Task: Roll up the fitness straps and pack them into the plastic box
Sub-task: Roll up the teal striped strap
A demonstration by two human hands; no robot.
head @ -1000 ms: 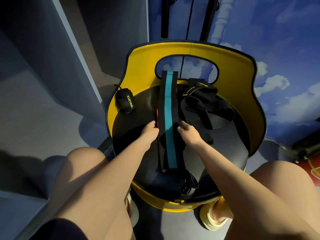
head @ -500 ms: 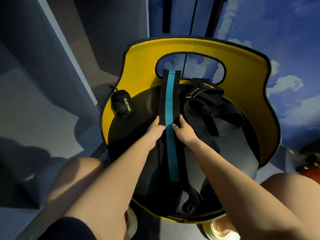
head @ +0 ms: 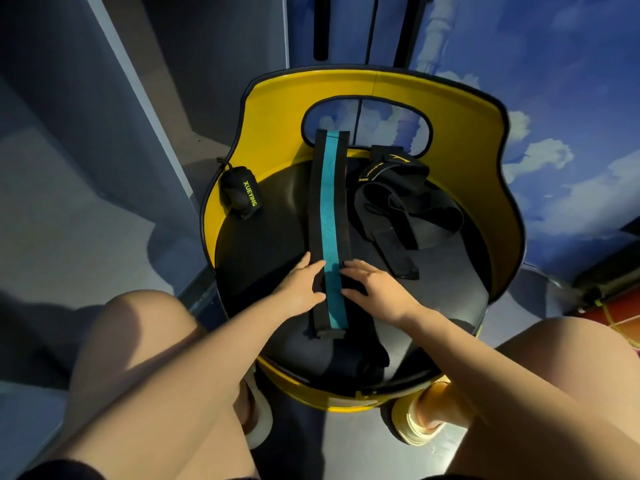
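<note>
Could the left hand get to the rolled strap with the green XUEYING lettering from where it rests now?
Probably yes. The left hand lies flat beside the teal-striped strap, and only bare black seat lies between it and the rolled strap against the yellow backrest.

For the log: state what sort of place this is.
Probably a gym corner: fitness straps, one teal-striped strap, lie on a yellow chair; dark machine bars rise before a cloud-painted wall.
</note>
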